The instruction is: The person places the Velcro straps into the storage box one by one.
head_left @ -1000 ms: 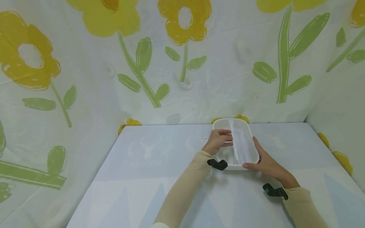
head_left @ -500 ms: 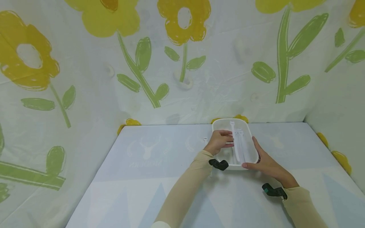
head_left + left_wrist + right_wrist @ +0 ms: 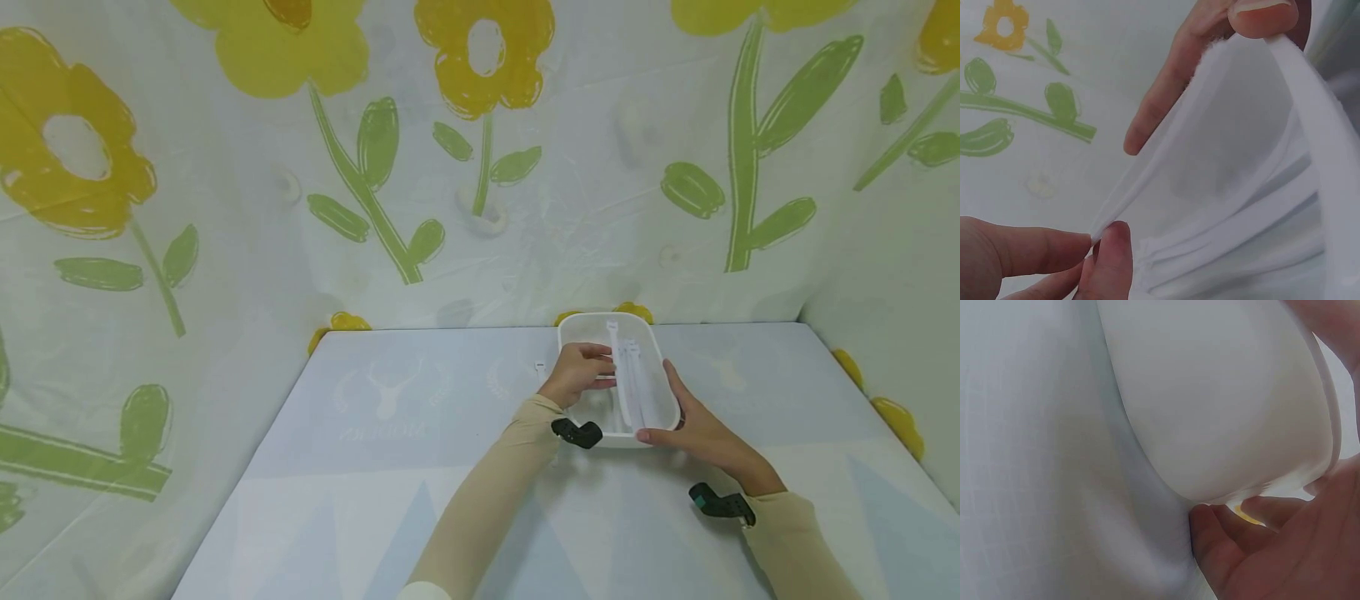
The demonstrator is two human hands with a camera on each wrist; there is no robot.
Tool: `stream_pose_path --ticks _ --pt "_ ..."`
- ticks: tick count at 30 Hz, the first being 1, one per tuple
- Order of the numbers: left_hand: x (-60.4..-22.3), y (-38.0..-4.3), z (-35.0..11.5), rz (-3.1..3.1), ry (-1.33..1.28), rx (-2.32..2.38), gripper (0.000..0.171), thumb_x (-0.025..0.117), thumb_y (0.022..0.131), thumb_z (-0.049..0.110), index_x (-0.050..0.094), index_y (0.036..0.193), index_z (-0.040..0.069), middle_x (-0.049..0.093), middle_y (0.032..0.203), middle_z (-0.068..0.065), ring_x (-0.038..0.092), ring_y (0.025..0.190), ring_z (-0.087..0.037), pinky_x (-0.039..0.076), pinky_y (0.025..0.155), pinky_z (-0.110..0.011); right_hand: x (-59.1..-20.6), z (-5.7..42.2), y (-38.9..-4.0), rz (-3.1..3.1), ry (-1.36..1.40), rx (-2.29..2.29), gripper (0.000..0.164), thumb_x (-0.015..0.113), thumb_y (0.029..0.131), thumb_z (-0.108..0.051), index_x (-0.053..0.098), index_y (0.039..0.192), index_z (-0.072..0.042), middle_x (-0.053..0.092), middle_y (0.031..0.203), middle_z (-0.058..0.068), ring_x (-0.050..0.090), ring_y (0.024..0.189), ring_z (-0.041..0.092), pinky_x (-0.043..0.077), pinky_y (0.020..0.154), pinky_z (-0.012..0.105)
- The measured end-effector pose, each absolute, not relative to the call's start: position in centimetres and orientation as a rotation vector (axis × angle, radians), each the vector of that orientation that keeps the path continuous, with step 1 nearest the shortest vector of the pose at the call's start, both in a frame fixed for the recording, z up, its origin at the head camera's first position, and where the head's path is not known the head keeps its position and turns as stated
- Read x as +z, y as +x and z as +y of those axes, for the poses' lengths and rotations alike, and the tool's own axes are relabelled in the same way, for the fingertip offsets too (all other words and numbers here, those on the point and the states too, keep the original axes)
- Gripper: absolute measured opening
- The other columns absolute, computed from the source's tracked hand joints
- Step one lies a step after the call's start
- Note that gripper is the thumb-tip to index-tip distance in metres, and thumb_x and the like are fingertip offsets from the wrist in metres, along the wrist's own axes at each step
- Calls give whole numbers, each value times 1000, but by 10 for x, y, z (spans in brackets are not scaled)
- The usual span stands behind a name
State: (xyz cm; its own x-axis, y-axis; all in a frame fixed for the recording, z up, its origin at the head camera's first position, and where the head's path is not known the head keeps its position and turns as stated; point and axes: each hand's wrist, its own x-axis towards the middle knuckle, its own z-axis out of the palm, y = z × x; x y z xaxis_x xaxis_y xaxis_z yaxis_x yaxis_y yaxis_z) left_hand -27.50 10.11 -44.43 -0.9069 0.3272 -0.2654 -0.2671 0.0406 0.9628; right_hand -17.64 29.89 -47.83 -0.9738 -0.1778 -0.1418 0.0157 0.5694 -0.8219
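My left hand [image 3: 579,372] reaches into a white plastic tub [image 3: 566,329] with rounded corners. Thumb and fingers pinch a long white strap [image 3: 622,392] with a slotted head, like a hook-and-loop cable tie. The pinch shows at lower left in the left wrist view, at the fingertips [image 3: 1113,244]. More white cable ties [image 3: 637,379] lie side by side in the tub, to the right of the held one. My right hand [image 3: 701,429] grips the tub's right side, thumb on the near corner of the rim. In the right wrist view its fingers [image 3: 1210,531] bend under the wall [image 3: 1222,412].
The slotted head of another white tie [image 3: 540,367] sticks out on the table [image 3: 420,433] left of my left hand. Behind the table's far edge hangs a white curtain [image 3: 570,233] with printed flowers. Black wrist cameras sit on both sleeves.
My left hand has shifted slightly to the right with the cable tie, and the tie on the table shows a little more. The right hand keeps its grip on the tub.
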Motion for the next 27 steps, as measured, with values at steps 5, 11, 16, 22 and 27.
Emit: stream_pose_path --ticks 5,11,16,22,27 --pt "-444 -275 102 1942 45 1899 24 70 93 -3 71 117 -2 72 103 -10 77 95 -27 67 84 -40 -479 299 -177 2594 -121 -1342 134 84 85 -38 -23 162 -16 3 169 33 31 143 56 37 112 78" --pt "-445 -275 104 1930 28 1910 23 70 91 -5 72 115 -2 71 100 -9 76 92 -26 67 81 -39 -479 298 -177 2594 -123 -1349 134 84 85 -39 -22 163 -15 6 168 33 34 141 55 39 111 77" --pt "-447 -276 105 1932 22 1908 23 70 91 -6 72 114 -2 71 99 -9 77 94 -28 67 82 -40 -479 298 -177 2597 -135 -1357 133 84 85 -37 -22 163 -15 6 168 33 34 141 54 39 111 76" --pt "-448 -276 106 1948 28 1899 24 70 91 -5 72 115 -2 71 100 -9 77 92 -28 67 83 -41 -481 299 -177 2594 -143 -1364 132 83 86 -37 -22 163 -15 6 169 33 34 141 54 39 111 77" --pt "-447 -276 106 1940 28 1906 24 70 91 -6 72 115 -3 71 98 -9 76 90 -27 67 82 -40 -481 300 -177 2599 -146 -1359 132 83 86 -37 -23 163 -16 4 169 33 33 142 55 39 111 77"
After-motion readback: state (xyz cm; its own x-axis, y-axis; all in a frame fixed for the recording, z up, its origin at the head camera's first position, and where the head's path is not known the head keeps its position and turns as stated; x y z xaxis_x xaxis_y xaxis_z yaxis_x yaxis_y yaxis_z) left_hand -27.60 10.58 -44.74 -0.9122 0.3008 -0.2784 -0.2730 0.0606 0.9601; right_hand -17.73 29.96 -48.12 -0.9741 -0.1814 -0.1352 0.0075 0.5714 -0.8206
